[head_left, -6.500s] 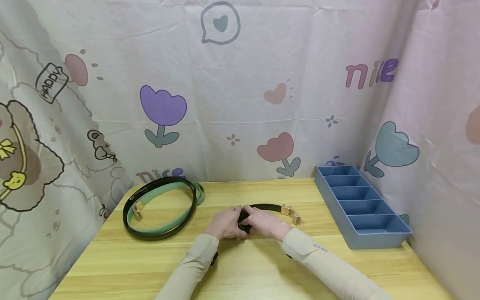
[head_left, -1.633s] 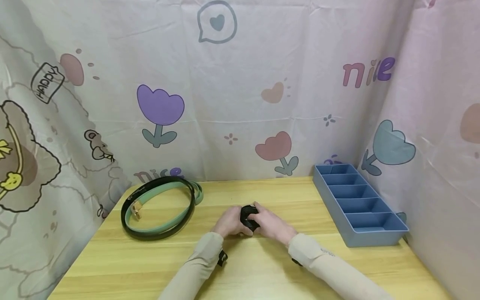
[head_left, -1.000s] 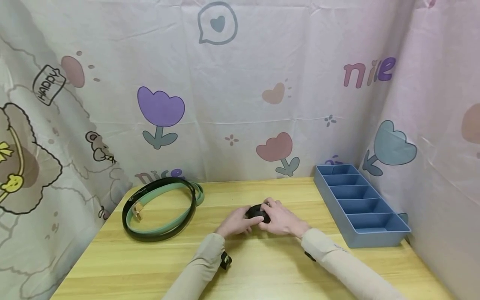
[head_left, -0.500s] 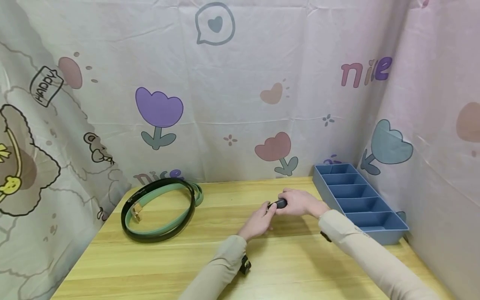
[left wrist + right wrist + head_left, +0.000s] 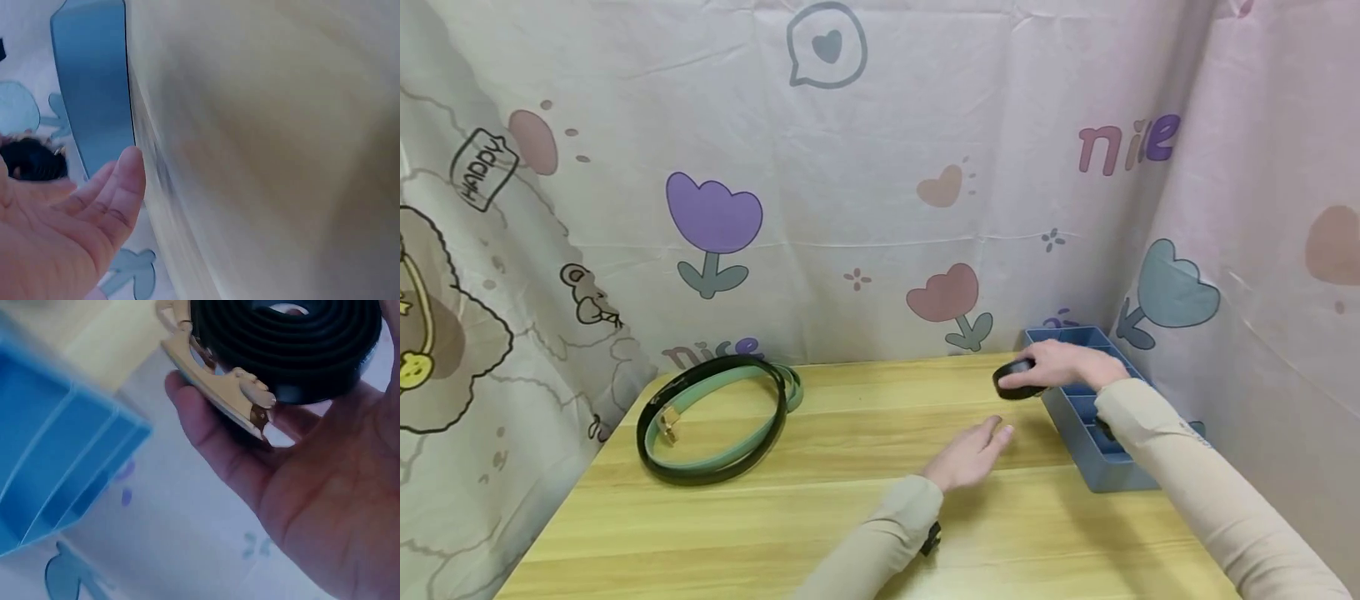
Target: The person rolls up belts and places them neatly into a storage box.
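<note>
A black belt point(image 5: 1017, 383), wound into a tight coil, is held in my right hand point(image 5: 1067, 364) above the table, at the left edge of the blue divided box point(image 5: 1093, 467). In the right wrist view its gold buckle point(image 5: 228, 394) lies against my fingers point(image 5: 206, 428), below the stacked black layers. My left hand point(image 5: 966, 456) hovers over the table, lower and to the left of the belt. Its fingers are extended and hold nothing. In the left wrist view the palm point(image 5: 50, 250) faces up beside the end of the box.
On the left of the table point(image 5: 715, 533) lie a loosely looped black belt point(image 5: 700, 477) and a green belt point(image 5: 722, 457), with a gold buckle point(image 5: 667, 423) inside the loops. A patterned curtain point(image 5: 850, 192) hangs behind and at both sides.
The black belt has gone from partly unrolled, with its buckle end extended, to a compact coil. My right hand has carried it rightward to the box. My left hand has let go of it.
</note>
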`<state>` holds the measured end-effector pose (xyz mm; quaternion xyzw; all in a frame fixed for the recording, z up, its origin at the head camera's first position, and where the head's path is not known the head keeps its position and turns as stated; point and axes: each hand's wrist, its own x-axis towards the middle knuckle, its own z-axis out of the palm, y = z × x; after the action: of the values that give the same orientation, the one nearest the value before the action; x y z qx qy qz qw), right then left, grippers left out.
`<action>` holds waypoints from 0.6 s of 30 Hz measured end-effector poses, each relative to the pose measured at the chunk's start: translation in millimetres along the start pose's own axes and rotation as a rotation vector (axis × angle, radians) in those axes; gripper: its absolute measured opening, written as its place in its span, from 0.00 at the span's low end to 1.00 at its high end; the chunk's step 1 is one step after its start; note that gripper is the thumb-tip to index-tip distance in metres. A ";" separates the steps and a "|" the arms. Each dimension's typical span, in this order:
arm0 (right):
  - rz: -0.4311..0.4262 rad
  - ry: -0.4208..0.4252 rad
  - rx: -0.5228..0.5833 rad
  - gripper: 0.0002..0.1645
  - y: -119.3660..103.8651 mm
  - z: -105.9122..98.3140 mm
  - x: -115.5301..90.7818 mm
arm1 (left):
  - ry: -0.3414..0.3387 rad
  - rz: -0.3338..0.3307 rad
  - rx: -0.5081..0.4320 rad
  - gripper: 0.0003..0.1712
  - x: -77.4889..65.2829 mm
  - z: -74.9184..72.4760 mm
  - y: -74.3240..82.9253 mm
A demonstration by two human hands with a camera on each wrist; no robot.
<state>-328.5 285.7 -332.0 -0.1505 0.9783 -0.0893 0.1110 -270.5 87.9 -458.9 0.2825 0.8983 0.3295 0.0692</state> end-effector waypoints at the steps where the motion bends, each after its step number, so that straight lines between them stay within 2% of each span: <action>1: 0.023 0.011 0.000 0.53 3.6 -4.0 -1.5 | -0.010 0.017 0.026 0.42 1.4 3.7 2.9; 5: 0.093 0.052 -0.010 0.62 17.9 -20.4 -6.8 | -0.033 0.096 0.091 0.41 8.2 15.8 19.1; 8: 0.119 0.058 -0.015 0.62 26.4 -29.3 -7.1 | -0.057 0.152 0.158 0.41 9.6 21.6 29.9; 12: 0.179 0.021 -0.028 0.63 40.7 -34.2 -9.2 | -0.097 0.216 0.259 0.38 8.4 29.0 42.0; 15: 0.245 -0.018 -0.034 0.63 50.1 -32.4 -12.8 | -0.094 0.277 0.366 0.37 8.5 35.2 47.6; 18: 0.296 -0.045 -0.037 0.63 58.3 -27.8 -15.1 | -0.080 0.326 0.514 0.36 9.9 41.0 51.4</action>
<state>-337.3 349.0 -314.6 -0.0085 0.9885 -0.0506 0.1422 -242.3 148.1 -457.6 0.4438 0.8916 0.0869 -0.0228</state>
